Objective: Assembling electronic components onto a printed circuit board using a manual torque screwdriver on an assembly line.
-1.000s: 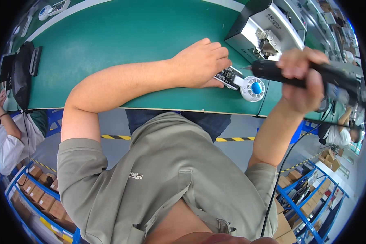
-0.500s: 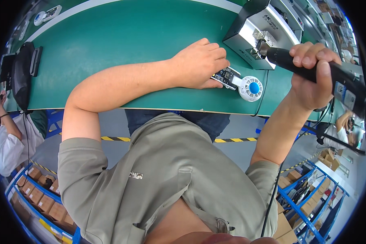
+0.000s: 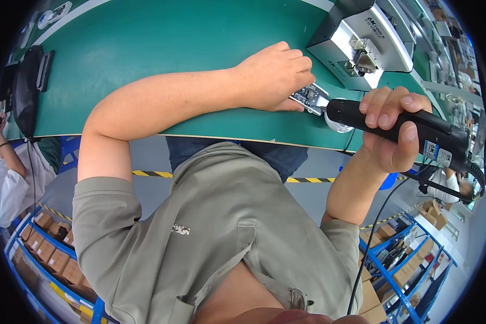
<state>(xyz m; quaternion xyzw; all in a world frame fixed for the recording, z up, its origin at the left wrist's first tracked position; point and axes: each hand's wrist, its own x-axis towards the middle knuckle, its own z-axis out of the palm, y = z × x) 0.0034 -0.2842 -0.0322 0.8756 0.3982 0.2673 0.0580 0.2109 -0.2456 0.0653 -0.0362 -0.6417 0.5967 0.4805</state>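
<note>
My left hand [image 3: 278, 78] is closed around one end of a white electronic device on the green table. Its bare circuit board [image 3: 311, 96] sticks out past my fingers, while the device's round white end [image 3: 338, 126] is partly hidden under the tool. My right hand [image 3: 391, 127] is wrapped round a black electric screwdriver [image 3: 351, 114], tilted nearly level, with its tip over the board's end beside the round part. Whether the tip touches a screw is hard to make out. Behind both hands stands a silver screw feeder [image 3: 343, 51].
A dark pouch-like object [image 3: 28, 92] lies at the table's far left, with another white device [image 3: 54, 15] beyond it. The screwdriver's cable [image 3: 380, 216] hangs down on my right. Blue shelves of cardboard boxes [image 3: 59, 259] stand behind me; a person in white [image 3: 16, 178] sits at left.
My right hand has brought the screwdriver from the screw feeder's front down and left to the device. My left hand keeps its hold on the device.
</note>
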